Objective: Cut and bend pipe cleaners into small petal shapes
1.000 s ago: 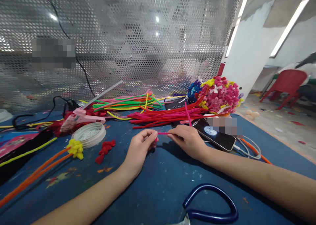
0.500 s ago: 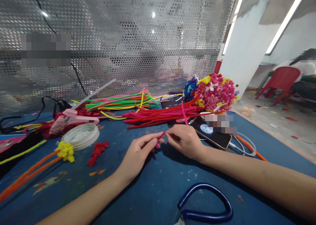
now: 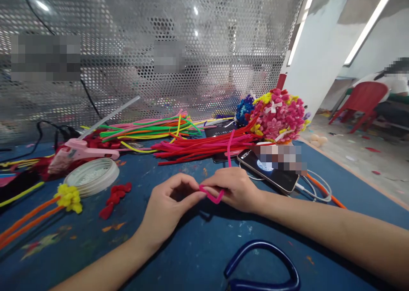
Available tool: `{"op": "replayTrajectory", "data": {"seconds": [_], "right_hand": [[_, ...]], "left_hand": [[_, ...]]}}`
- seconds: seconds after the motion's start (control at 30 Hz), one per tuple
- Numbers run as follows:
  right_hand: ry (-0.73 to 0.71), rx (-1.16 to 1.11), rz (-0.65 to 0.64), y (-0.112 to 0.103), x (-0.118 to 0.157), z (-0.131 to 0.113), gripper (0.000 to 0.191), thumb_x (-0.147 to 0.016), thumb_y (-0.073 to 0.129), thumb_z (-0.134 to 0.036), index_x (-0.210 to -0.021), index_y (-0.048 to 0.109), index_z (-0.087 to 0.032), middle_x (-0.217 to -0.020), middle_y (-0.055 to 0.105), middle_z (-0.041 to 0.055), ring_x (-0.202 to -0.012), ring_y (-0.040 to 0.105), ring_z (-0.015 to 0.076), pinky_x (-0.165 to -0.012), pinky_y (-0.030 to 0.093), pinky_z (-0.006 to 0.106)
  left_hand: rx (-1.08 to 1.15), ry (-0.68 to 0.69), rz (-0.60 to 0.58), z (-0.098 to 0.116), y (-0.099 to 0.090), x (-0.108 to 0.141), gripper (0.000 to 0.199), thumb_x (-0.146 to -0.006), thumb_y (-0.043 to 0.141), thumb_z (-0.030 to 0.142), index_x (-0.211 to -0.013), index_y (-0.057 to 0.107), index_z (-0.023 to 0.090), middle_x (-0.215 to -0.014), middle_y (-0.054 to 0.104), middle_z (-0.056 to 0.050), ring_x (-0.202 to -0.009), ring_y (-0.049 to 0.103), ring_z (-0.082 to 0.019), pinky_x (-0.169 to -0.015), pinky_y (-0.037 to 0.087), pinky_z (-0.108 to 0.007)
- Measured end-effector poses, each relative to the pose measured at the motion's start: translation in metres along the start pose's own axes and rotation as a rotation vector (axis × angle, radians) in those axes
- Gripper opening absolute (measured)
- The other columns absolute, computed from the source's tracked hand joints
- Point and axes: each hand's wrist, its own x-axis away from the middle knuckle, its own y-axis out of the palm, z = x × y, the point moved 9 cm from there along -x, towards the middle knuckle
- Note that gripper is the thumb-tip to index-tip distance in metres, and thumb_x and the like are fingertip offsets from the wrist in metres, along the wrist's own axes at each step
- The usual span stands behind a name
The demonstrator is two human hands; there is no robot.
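Observation:
A bright pink pipe cleaner (image 3: 215,198) is bent into a small angular shape between my hands, and its straight end rises above my right hand. The thumb and fingertips of my left hand (image 3: 171,201) pinch its left bend. Around the rest of it close the fingers of my right hand (image 3: 234,188), touching my left fingertips. Behind them lies a bundle of red and pink pipe cleaners (image 3: 191,149). Blue-handled scissors (image 3: 292,267) rest near the front edge, their blades out of view.
On the blue table (image 3: 179,257) are a phone (image 3: 271,171) with a white cable, a pink glue gun (image 3: 86,151), a white lid (image 3: 92,178), red pieces (image 3: 115,199), a yellow flower (image 3: 69,198) and a bouquet (image 3: 277,116). A person sits beyond a red chair (image 3: 366,99).
The pink pipe cleaner now shows an open bent shape below my fingers. My left hand has moved slightly left and arches more. The whole view has shifted a little.

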Motion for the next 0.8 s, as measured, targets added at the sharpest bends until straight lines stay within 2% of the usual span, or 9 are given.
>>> {"op": "replayTrajectory", "data": {"seconds": [0.13, 0.27, 0.4, 0.53, 0.67, 0.8], "right_hand": [[0.061, 0.017, -0.035, 0.002, 0.001, 0.007, 0.021, -0.089, 0.047, -0.025, -0.084, 0.064, -0.014, -0.069, 0.067, 0.0047, -0.061, 0.059, 0.0109, -0.058, 0.045, 0.020], [0.154, 0.079, -0.036, 0.002, 0.002, 0.015, 0.022, -0.088, 0.049, -0.028, -0.080, 0.065, -0.015, -0.069, 0.068, 0.0043, -0.061, 0.061, 0.0113, -0.058, 0.045, 0.020], [0.144, 0.123, -0.024, 0.003, 0.003, 0.016, 0.026, -0.088, 0.048, -0.030, -0.076, 0.066, -0.016, -0.066, 0.067, 0.0032, -0.059, 0.061, 0.0107, -0.057, 0.045, 0.019], [0.095, 0.114, -0.039, 0.006, 0.004, 0.012, 0.026, -0.088, 0.050, -0.030, -0.072, 0.065, -0.016, -0.061, 0.066, 0.0015, -0.055, 0.059, 0.0094, -0.055, 0.043, 0.018], [0.139, 0.113, -0.065, 0.008, 0.004, 0.016, 0.022, -0.086, 0.052, -0.029, -0.075, 0.065, -0.016, -0.064, 0.066, 0.0005, -0.057, 0.059, 0.0090, -0.055, 0.041, 0.017], [0.185, 0.115, -0.104, 0.010, 0.005, 0.020, 0.017, -0.084, 0.055, -0.029, -0.077, 0.064, -0.017, -0.065, 0.065, 0.0000, -0.059, 0.057, 0.0093, -0.056, 0.040, 0.018]], "left_hand": [[-0.024, -0.033, -0.003, -0.002, 0.000, -0.002, 0.019, -0.064, 0.073, 0.027, -0.083, 0.070, 0.022, -0.074, 0.069, 0.000, -0.069, 0.062, -0.014, -0.065, 0.049, -0.022], [-0.059, -0.012, -0.008, 0.002, 0.000, -0.004, 0.013, -0.064, 0.072, 0.029, -0.077, 0.074, 0.025, -0.081, 0.071, -0.003, -0.076, 0.063, -0.019, -0.074, 0.050, -0.028], [-0.075, -0.005, -0.007, 0.003, -0.001, -0.005, 0.011, -0.063, 0.072, 0.029, -0.073, 0.075, 0.025, -0.078, 0.071, -0.003, -0.073, 0.063, -0.020, -0.071, 0.050, -0.029], [-0.111, 0.015, -0.005, 0.004, -0.002, -0.005, 0.006, -0.064, 0.071, 0.030, -0.065, 0.073, 0.025, -0.070, 0.069, -0.001, -0.066, 0.061, -0.017, -0.066, 0.048, -0.025], [-0.164, -0.044, 0.008, 0.000, -0.004, -0.005, 0.013, -0.068, 0.067, 0.033, -0.063, 0.070, 0.022, -0.058, 0.064, 0.001, -0.055, 0.055, -0.013, -0.054, 0.042, -0.021], [-0.141, -0.092, 0.020, -0.001, -0.003, -0.005, 0.017, -0.071, 0.063, 0.035, -0.064, 0.066, 0.020, -0.052, 0.059, 0.002, -0.049, 0.051, -0.011, -0.051, 0.040, -0.021]]}}
